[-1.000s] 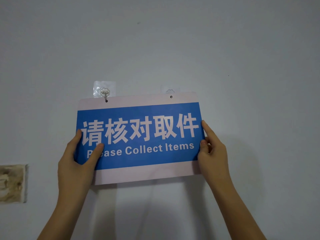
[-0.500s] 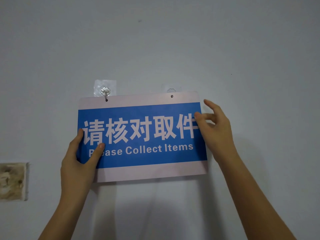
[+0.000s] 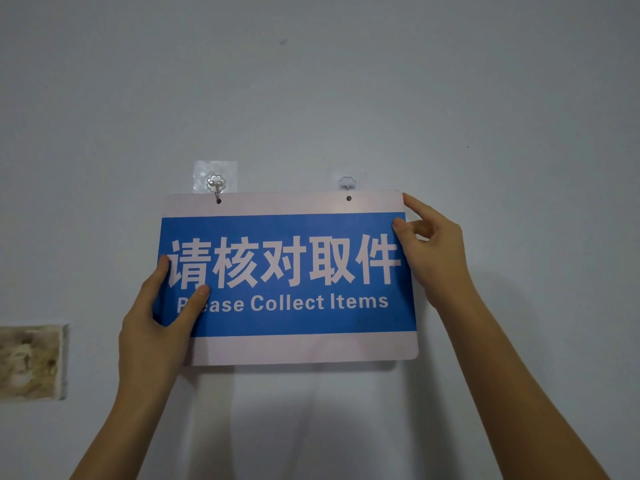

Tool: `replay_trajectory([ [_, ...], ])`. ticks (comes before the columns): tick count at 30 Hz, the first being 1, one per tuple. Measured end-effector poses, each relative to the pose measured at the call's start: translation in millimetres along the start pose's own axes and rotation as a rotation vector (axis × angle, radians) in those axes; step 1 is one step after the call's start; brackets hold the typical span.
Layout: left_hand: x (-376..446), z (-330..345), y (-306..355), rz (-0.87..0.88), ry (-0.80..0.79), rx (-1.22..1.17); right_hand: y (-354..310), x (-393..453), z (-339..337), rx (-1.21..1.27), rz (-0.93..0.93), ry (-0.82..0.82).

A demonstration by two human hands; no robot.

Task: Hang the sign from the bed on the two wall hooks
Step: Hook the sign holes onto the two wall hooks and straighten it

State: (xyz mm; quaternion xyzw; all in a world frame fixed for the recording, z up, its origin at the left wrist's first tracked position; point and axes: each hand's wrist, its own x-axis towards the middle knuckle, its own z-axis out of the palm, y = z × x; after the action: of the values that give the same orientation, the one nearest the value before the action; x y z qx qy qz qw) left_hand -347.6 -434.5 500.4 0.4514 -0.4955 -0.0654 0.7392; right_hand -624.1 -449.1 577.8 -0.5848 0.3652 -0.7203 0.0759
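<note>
Change since half a second ago: right hand (image 3: 433,251) has risen from the sign's right edge at mid-height to its upper right corner; left hand (image 3: 156,327) unchanged.

Sign (image 3: 287,278): blue and white, flat against the wall (image 3: 346,81), between the two hands. Left hole sits on the left hook (image 3: 216,184). Right hole lies just below the right hook (image 3: 347,183), not on it.

Left grip: pinching the sign's lower left edge, thumb across the face, forearm raised from below.

Right grip: thumb on the blue band, forefinger at the corner, pinching the sign.

Stained patch (image 3: 31,362): on the wall, left of the left hand.
</note>
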Motion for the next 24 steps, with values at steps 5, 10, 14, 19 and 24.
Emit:
replay_trajectory([
  [5,0,-2,0,0.004,-0.010,0.009,2,-3,1,0.003,0.000,0.007],
  [10,2,-4,-1,-0.005,-0.030,0.023,4,-7,3,0.003,0.002,0.014],
  [14,0,-3,4,0.035,0.030,0.326,2,-7,3,-0.010,-0.009,0.026],
  [19,-6,17,38,0.410,0.042,0.625,0,-6,4,-0.024,-0.029,0.041],
  [24,-5,57,58,0.631,-0.193,0.680,-1,1,5,-0.007,-0.005,0.037],
])
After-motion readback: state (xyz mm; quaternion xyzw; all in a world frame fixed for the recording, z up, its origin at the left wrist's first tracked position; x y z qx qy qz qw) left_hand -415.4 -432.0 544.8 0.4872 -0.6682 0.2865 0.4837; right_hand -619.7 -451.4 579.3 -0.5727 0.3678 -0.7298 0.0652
